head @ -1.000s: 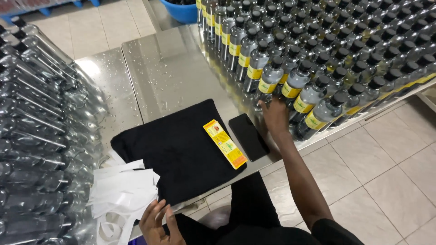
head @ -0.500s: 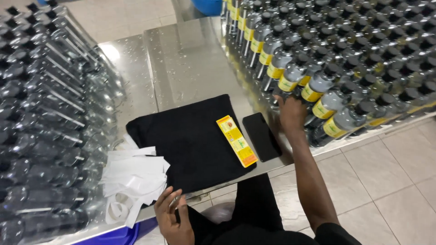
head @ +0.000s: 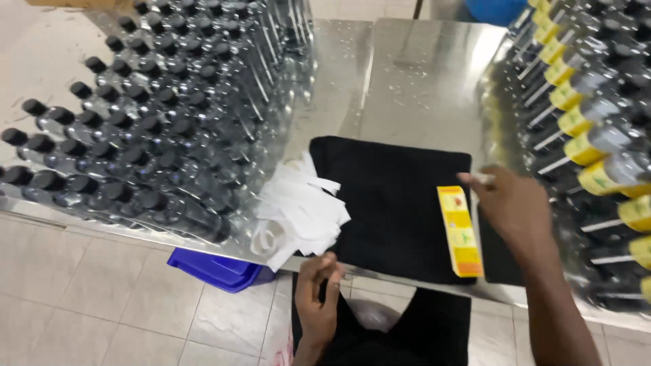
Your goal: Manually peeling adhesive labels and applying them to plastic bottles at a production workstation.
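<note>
Black cloth (head: 390, 196) mid-frame, yellow label (head: 460, 231) on it. My right hand (head: 513, 207) beside the label, fingers curled; left hand (head: 319, 298) lower centre, fingers together.

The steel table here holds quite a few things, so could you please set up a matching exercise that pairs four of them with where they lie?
Things:
1. yellow label strip
2. white paper strips
3. unlabelled bottles
4. yellow-labelled bottles

Places:
A. standing at the table's left side
B. lying on the black cloth, near its right edge
C. standing at the table's right side
D. piled at the cloth's left edge

Pairs: 1-B, 2-D, 3-A, 4-C
</note>
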